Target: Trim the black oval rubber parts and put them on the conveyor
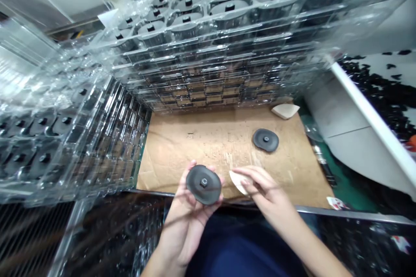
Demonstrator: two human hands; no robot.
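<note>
Seen from the head-worn camera, a person works at a bench with both bare hands over a worn brown cardboard sheet (182, 164). The left hand (183, 229) is turned palm up, its fingers curled around the rim of a dark rubbery disc (202, 185) with a small metal-centred stud at its middle. The right hand (268, 188) comes in from the other side, its fingers drawn together and pinching a white wedge-shaped piece (238, 181) just beside the disc's edge.

A second dark disc (265, 140) lies flat on the cardboard, well apart from both hands, and a cream wedge-shaped piece (284, 111) rests at the sheet's far edge. Stacked clear plastic trays (221, 58) rise in a tall wall beyond the cardboard, their pockets holding rows of similar dark studded discs. A second stack of clear trays (42, 147) leans along the left side. A metal bench edge (354, 214) runs under the cardboard, and a green mat (344, 192) shows to the right. The person's navy shirt (240, 246) fills the bottom of the view.
</note>
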